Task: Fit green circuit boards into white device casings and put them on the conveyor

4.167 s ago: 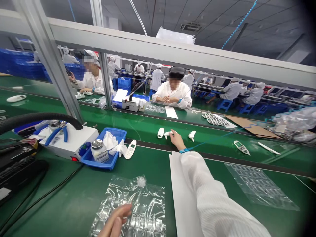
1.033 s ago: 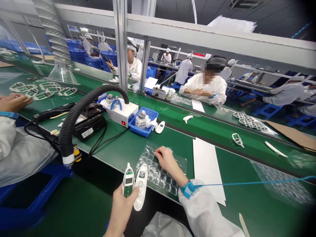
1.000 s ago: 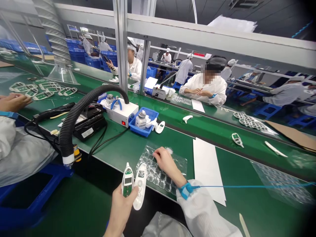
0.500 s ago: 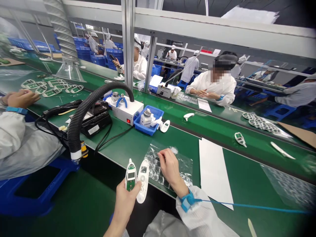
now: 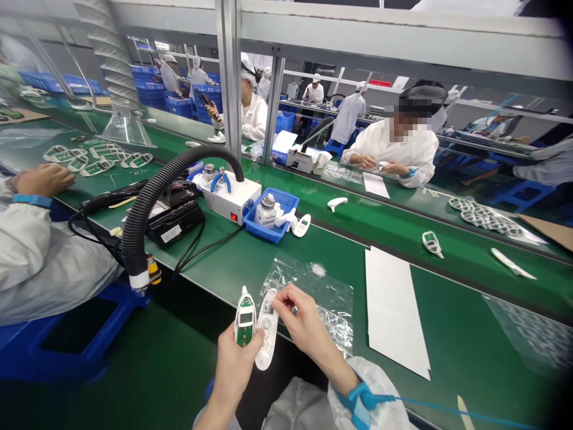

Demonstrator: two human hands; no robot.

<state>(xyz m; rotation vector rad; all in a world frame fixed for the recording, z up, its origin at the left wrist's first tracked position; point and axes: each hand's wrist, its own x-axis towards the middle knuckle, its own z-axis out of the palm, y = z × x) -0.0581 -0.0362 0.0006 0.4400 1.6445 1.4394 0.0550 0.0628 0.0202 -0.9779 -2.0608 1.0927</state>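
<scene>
My left hand (image 5: 239, 352) is closed around two parts, side by side. One is a white handheld device housing (image 5: 245, 319) with a pointed tip, a green circuit board and a small display. The other is a white oval cover (image 5: 265, 352) with a window and round button holes, pinned by the thumb. My right hand (image 5: 298, 313) pinches at the window end of the cover; whatever is between its fingertips is too small to make out. Behind that hand, a clear plastic sheet with pockets (image 5: 333, 292) lies on the green bench.
White paper sheets (image 5: 394, 310) lie right of the plastic. A blue tray (image 5: 273, 236) holds a bottle. A white box (image 5: 233, 206) and black ribbed hose (image 5: 134, 227) stand left. Loose device parts (image 5: 432, 243) rest on the conveyor. A co-worker's sleeve (image 5: 54, 257) is at the left.
My right hand has come down and left from the plastic sheet to the white cover. My left hand, still gripping both parts, has shifted slightly right.
</scene>
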